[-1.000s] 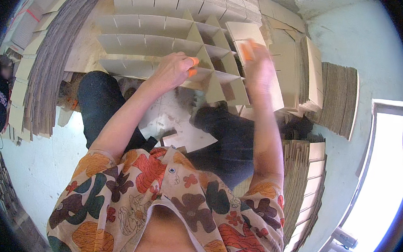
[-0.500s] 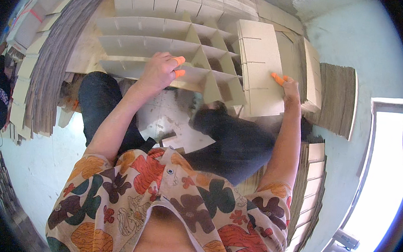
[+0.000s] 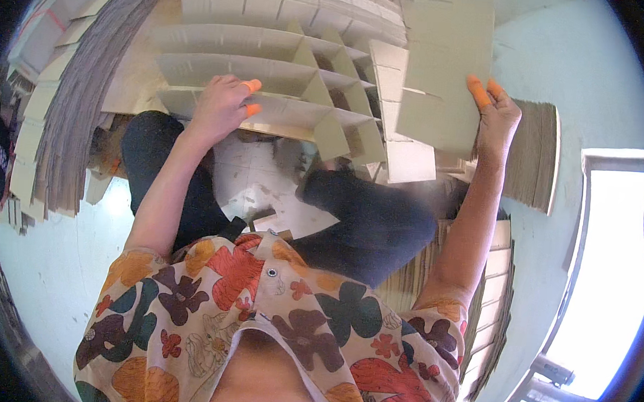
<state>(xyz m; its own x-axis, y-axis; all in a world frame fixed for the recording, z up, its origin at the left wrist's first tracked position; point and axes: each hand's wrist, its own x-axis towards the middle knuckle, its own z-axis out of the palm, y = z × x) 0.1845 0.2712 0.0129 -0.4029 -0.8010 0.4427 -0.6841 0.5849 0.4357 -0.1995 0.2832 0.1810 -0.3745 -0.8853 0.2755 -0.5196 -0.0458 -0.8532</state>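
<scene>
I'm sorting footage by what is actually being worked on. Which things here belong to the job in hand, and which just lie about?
In hand:
- left hand on the cardboard divider grid
- right hand holding up a slotted cardboard sheet

Lying about:
- cardboard stack on the left
- cardboard stack on the right
- cardboard scraps on the floor

A pale blue-white floor (image 3: 595, 78) lies under bright daylight from what seems a doorway or window (image 3: 614, 248) at right. Stacks of flat cardboard sheets (image 3: 69, 112) stand along the left.
</scene>
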